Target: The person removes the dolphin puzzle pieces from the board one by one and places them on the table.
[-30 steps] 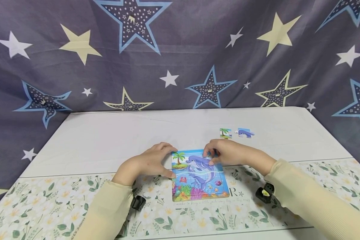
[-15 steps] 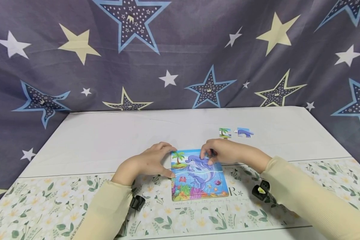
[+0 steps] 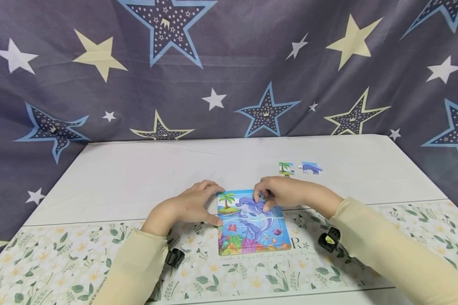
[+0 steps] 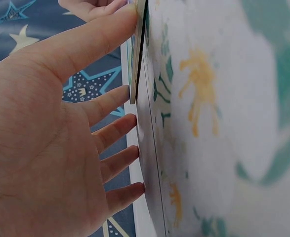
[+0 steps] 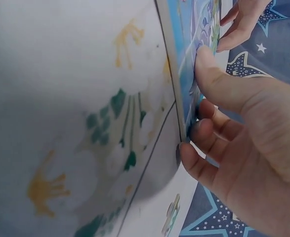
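Observation:
A square dolphin jigsaw puzzle (image 3: 248, 224) lies flat on the floral part of the cloth. At its left side, my left hand (image 3: 192, 205) is spread, thumb and index fingertip against the puzzle's edge. In the left wrist view, the left fingers (image 4: 112, 136) reach out fairly straight. My right hand (image 3: 286, 192) bends over the upper right corner, thumb and index fingertips on the dolphin picture. The right wrist view shows the thumb (image 5: 206, 64) on the puzzle's face and the other fingers curled by its corner. I cannot tell whether they pinch a piece.
Two loose puzzle pieces lie beyond the right hand: one with a palm tree (image 3: 286, 168), one with a dolphin head (image 3: 311, 168). The table (image 3: 168, 169) is white at the back and floral in front. A star-patterned curtain (image 3: 229, 76) hangs behind it.
The right hand has shifted slightly to the left over the puzzle's upper right part. The left hand, the puzzle and the two loose pieces have stayed in place.

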Motion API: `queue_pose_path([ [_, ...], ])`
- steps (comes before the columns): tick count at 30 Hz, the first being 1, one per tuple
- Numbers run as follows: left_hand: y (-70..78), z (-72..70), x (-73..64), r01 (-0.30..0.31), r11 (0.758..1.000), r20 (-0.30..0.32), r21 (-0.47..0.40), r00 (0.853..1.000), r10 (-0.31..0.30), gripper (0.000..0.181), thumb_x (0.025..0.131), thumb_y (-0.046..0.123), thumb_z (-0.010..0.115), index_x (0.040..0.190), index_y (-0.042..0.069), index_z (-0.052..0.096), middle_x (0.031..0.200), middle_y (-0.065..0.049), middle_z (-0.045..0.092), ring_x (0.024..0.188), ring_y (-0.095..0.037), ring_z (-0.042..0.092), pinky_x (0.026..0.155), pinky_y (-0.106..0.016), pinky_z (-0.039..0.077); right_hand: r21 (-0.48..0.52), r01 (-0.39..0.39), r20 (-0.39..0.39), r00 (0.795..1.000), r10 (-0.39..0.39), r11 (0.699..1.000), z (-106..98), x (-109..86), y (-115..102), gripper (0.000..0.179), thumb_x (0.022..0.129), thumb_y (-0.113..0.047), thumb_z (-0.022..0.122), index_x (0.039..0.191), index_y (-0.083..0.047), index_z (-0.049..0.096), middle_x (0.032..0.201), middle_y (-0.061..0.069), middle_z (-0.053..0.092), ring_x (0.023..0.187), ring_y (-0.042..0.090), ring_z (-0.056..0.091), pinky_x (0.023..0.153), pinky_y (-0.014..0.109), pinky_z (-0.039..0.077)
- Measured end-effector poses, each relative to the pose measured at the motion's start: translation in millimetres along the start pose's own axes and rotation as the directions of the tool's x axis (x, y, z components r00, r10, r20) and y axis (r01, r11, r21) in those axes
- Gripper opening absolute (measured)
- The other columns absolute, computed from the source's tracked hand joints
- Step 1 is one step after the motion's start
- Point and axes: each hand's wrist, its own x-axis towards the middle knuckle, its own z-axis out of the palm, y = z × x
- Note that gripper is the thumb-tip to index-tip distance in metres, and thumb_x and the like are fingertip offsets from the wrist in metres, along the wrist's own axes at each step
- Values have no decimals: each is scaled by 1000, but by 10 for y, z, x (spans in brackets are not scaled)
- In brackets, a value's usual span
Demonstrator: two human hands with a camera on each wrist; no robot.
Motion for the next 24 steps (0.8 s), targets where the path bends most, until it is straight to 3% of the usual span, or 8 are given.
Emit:
queue_pose_path([
  [12, 4, 8, 0, 6, 1000, 3, 5, 1000, -6, 84, 81, 42, 80, 150, 16, 40, 155, -7, 29, 145, -33, 23, 115, -58, 23, -37, 1, 3, 1000, -1, 999, -35, 17, -45, 18, 84, -18, 77, 97, -16, 65, 79, -3, 47, 70, 9, 41, 67, 27, 40],
  [24, 0, 8, 0, -7, 1000, -1, 7, 1000, 7, 84, 80, 43, 80, 150, 16, 41, 155, -7, 30, 145, -33, 24, 115, -58, 23, -98, 22, -34, 999, -25, 995, -28, 6, -65, 18, 81, -20, 79, 93, -18, 65, 84, -1, 48, 79, 13, 40, 69, 29, 39],
])
